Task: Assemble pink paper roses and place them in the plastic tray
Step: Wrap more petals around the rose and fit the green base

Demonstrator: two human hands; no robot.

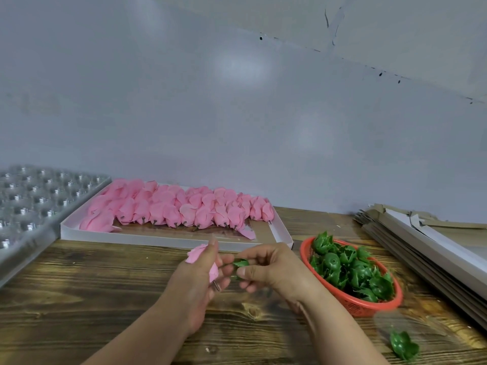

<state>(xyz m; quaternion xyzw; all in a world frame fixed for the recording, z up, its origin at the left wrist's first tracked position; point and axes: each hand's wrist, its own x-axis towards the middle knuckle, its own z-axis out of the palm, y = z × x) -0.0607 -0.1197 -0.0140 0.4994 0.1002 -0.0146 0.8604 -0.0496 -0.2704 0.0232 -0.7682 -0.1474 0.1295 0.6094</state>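
My left hand point(201, 275) grips a pink paper rose head point(196, 255) above the wooden table, its short stem poking out below the fingers. My right hand point(266, 270) pinches a green plastic calyx point(241, 263) right beside the rose. Several more pink rose heads point(179, 206) lie in rows in a shallow white cardboard box point(158, 239) behind my hands. The clear plastic tray point(34, 204) with round cells stands at the far left.
A red mesh basket point(369, 302) full of green calyxes sits to the right of my hands. One loose calyx point(403, 345) lies near the table's front right. A stack of flat cardboard sheets point(427, 241) fills the right side. A grey wall stands behind.
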